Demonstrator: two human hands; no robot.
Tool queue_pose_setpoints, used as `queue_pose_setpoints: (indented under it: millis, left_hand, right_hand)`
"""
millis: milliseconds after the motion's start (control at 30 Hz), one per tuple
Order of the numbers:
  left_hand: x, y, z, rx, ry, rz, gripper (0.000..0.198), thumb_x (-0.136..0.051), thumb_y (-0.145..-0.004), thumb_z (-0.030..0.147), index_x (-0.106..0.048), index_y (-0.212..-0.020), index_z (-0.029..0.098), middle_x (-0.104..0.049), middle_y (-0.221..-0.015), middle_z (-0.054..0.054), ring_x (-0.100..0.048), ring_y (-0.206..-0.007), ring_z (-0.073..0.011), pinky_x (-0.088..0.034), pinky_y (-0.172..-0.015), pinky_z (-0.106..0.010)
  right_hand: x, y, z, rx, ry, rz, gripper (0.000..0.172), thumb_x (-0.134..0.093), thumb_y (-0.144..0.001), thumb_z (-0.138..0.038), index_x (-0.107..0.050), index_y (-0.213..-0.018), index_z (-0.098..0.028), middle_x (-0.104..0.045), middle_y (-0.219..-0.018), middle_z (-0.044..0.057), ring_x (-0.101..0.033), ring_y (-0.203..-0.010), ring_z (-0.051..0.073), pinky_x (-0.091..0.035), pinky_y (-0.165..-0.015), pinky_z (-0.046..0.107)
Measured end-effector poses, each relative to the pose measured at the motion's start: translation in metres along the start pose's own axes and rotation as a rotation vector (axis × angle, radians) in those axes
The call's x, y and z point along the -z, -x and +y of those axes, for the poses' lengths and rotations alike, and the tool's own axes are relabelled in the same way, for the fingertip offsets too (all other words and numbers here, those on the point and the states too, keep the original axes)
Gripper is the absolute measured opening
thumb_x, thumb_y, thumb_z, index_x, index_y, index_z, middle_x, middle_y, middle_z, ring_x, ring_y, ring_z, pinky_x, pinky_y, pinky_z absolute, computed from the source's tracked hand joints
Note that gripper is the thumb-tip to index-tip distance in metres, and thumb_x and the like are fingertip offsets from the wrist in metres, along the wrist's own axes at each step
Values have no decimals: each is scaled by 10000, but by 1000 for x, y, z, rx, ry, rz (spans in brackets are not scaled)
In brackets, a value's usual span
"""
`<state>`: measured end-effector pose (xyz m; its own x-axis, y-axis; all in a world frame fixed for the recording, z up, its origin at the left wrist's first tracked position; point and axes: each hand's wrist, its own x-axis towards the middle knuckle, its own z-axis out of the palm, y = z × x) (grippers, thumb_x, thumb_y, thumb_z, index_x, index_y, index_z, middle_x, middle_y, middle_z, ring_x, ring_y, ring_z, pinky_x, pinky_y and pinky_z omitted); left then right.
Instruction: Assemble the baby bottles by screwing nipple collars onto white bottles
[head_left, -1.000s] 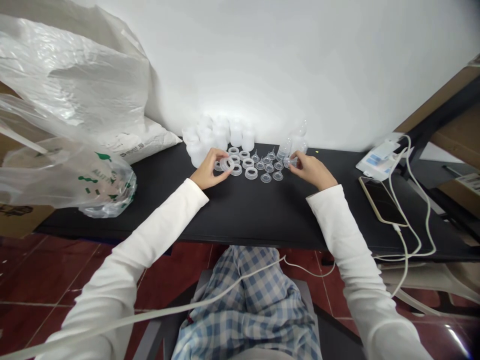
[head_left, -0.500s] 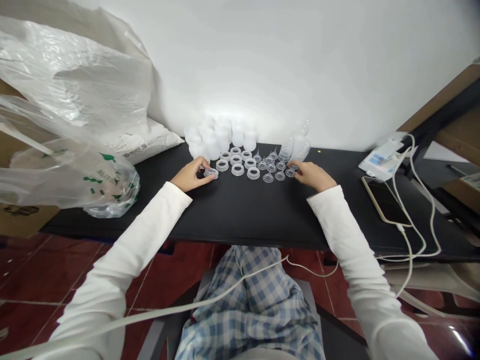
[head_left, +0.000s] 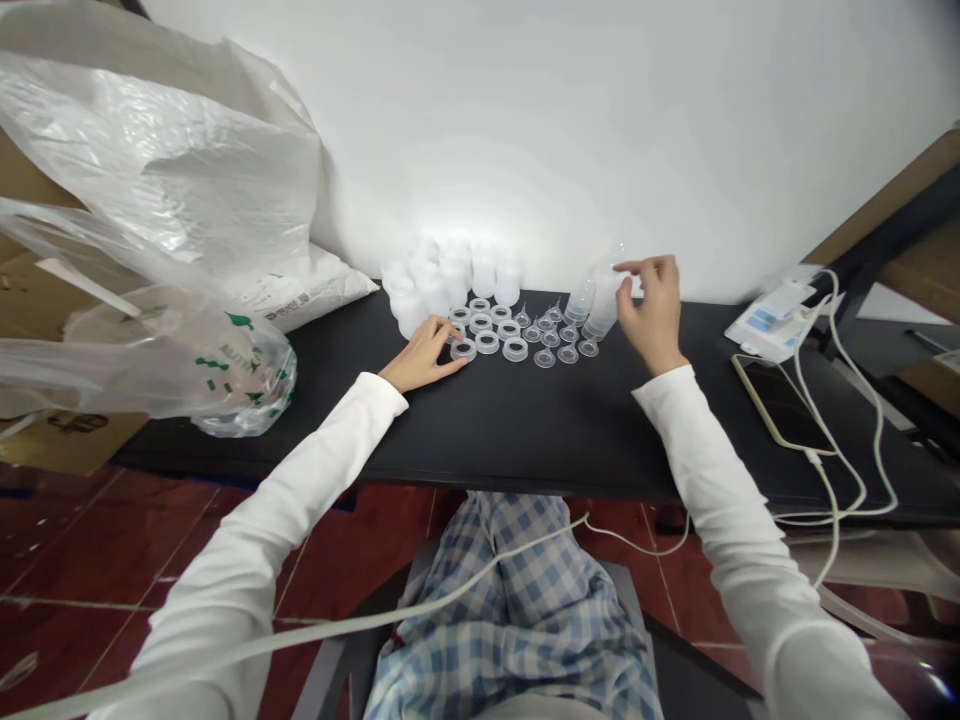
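Note:
My left hand (head_left: pixel 426 357) lies low over the table, thumb and fingers closed around the near-left edge of a translucent bottle collar ring (head_left: pixel 463 350). Several more collar rings (head_left: pixel 515 350) lie flat to its right. Behind them stand several white translucent bottles (head_left: pixel 431 288). Flat-based clear bottle nipples (head_left: pixel 568 353) are spread out right of the rings. My right hand (head_left: pixel 654 310) is raised at the right side of the stacked clear domed caps (head_left: pixel 600 305). Its thumb and index finger are bent and apart near the upper cap, with no cap plainly gripped.
A large white plastic sack (head_left: pixel 225 190) and a clear printed bag (head_left: pixel 240 375) fill the left end of the black table (head_left: pixel 517 425). At the right lie a phone (head_left: pixel 784 400) with white cables (head_left: pixel 870 400) and a white-blue packet (head_left: pixel 769 318). A white wall (head_left: pixel 510 130) stands behind.
My left hand has slid right with the collar ring, bringing it beside the others. My right hand has risen from the nipples to the stacked domed caps. The view has shifted slightly.

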<state>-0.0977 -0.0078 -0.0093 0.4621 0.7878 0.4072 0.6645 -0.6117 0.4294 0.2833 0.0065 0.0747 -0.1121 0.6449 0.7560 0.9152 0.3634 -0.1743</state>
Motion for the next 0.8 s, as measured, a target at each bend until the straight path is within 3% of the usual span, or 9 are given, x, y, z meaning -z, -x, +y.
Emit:
queue_pose_setpoints:
  millis: [133,300,400,500,600,733,800]
  left_hand:
    - [-5,1,-1,38,-34,3,485,-595,-924,559,-555,-1258,209,-476,-1260,-137,-528,-1238,-323,-411,-1141,-552]
    - [-8,-1,-1,3,-3,-31,440,-557,-955,514,-539,-1280,219,-498,-1303,-141,-512,-1281,-318,-412,-1149,-540]
    - [-9,-4,0,-11,-5,-25,423,-553,-956,493,-543,-1273,214,-530,-1278,-139,-524,-1254,-312,-433,-1128,-521]
    - [-11,-6,1,14,-37,-16,434,-554,-949,481,-550,-1281,201,-548,-1255,-140,-533,-1214,-316,-444,-1104,-528]
    - [-15,-8,2,18,-75,33,414,-584,-923,441,-574,-1255,193,-557,-1253,-145,-535,-1196,-326,-443,-1091,-541]
    - [-23,-16,11,12,-97,203,396,-581,-914,362,-576,-1266,181,-533,-1341,-173,-516,-1249,-345,-422,-1101,-567]
    - [-30,-23,24,1,-84,293,429,-562,-920,326,-543,-1318,168,-539,-1356,-186,-523,-1256,-343,-416,-1104,-569]
  right_hand:
    - [-20,-49,36,-57,-16,16,393,-315,-1041,-327,-641,-1221,-201,-573,-1241,177,-569,-1189,299,-487,-1004,502]
    - [-54,-103,75,-70,-51,-295,363,-394,-1017,-314,-699,-1146,-167,-652,-1228,175,-591,-1188,299,-450,-1076,535]
    - [-64,-115,80,-97,-84,-498,288,-490,-963,-291,-724,-1091,-182,-722,-1158,142,-639,-1106,291,-502,-1012,519]
    - [-63,-117,78,-140,-66,-569,231,-612,-892,-311,-730,-1041,-179,-745,-1082,137,-668,-973,279,-533,-931,501]
    - [-49,-114,67,-177,-6,-518,250,-637,-899,-339,-704,-1060,-160,-731,-1085,159,-669,-1002,285,-517,-937,489]
    - [-9,-100,36,-254,128,-181,403,-494,-1018,-376,-524,-1319,-109,-661,-1224,235,-621,-1142,297,-439,-989,480]
    - [10,-87,19,-237,151,-59,394,-450,-1039,-384,-496,-1311,-103,-621,-1256,253,-578,-1181,313,-410,-1009,505]
